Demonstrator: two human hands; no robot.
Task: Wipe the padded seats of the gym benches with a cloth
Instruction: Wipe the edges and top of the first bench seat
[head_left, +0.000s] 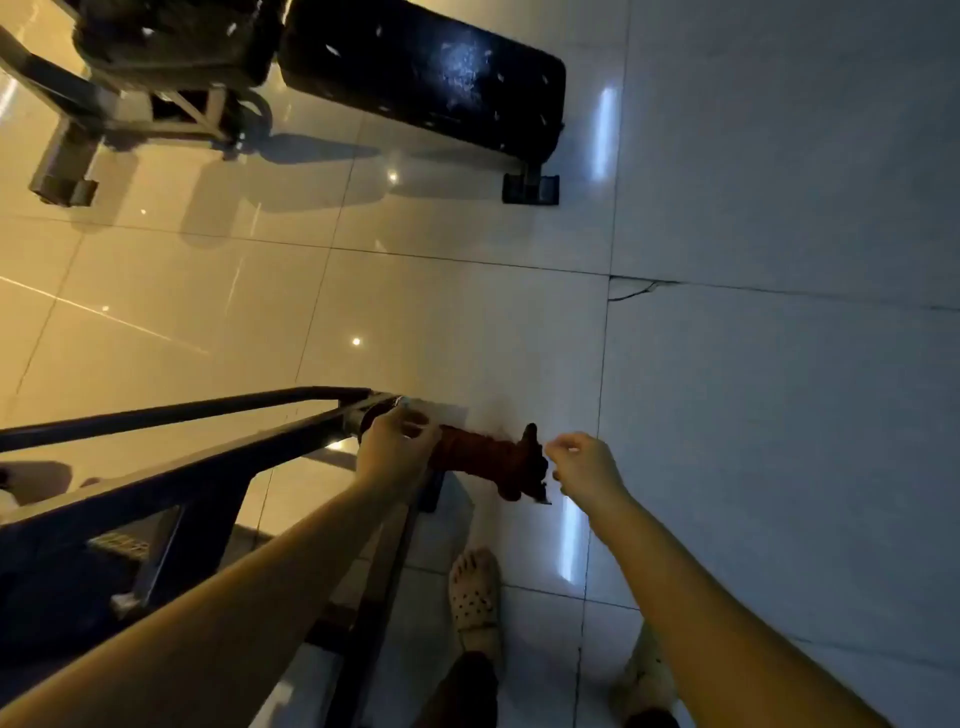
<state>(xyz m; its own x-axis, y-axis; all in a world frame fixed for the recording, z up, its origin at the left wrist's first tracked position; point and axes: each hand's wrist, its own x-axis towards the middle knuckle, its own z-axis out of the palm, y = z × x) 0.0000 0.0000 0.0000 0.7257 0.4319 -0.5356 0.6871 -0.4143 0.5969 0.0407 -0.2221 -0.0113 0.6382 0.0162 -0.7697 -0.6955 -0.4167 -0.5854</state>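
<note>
A dark red cloth (488, 457) is bunched in a roll around the end of a dark metal bar (291, 431) of a gym frame, low in the head view. My left hand (397, 444) grips the roll's left end where it meets the bar. My right hand (582, 465) is at the cloth's right end with curled fingers, the fingertips right against the fabric; whether they pinch it is unclear. A black padded bench seat (431, 67) with pale scuffs stands at the top centre, about two floor tiles away from both hands. A second dark pad (171, 41) sits to its left.
The floor is glossy pale tile (779, 208) with a crack at a tile corner (639, 291). The bench's foot (530, 187) and grey frame legs (67, 171) stand on it. My feet in pale perforated clogs (475, 592) are below my hands.
</note>
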